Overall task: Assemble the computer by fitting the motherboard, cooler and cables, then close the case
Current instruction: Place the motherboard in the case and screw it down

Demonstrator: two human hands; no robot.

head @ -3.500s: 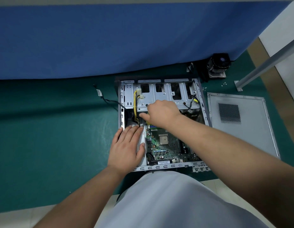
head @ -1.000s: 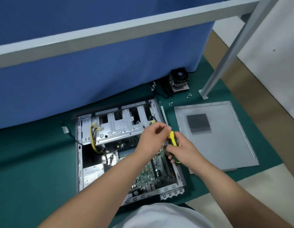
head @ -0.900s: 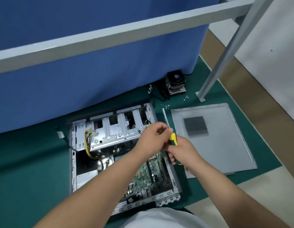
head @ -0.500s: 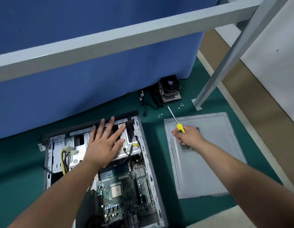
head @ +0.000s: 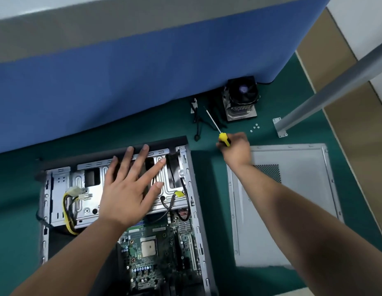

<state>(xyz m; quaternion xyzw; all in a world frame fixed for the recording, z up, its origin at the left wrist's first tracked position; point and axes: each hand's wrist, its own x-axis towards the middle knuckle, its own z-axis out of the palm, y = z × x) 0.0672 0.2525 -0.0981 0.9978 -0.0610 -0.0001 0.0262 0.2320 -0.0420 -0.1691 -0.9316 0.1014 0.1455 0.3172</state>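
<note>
An open grey computer case lies on the green mat, with the green motherboard inside its lower half. My left hand rests flat, fingers spread, on the metal drive cage. My right hand grips a yellow-handled screwdriver above the mat, right of the case, shaft pointing up-left. The black CPU cooler stands by the blue partition. The grey side panel lies flat to the right. Yellow and black cables hang at the cage's left.
Several small screws lie on the mat right of the cooler. A black cable lies left of the cooler. A blue partition stands behind the case. A grey metal leg with a foot plate slants at the right.
My right hand has carried the screwdriver from over the side panel up toward the cooler. My left hand stays flat on the drive cage.
</note>
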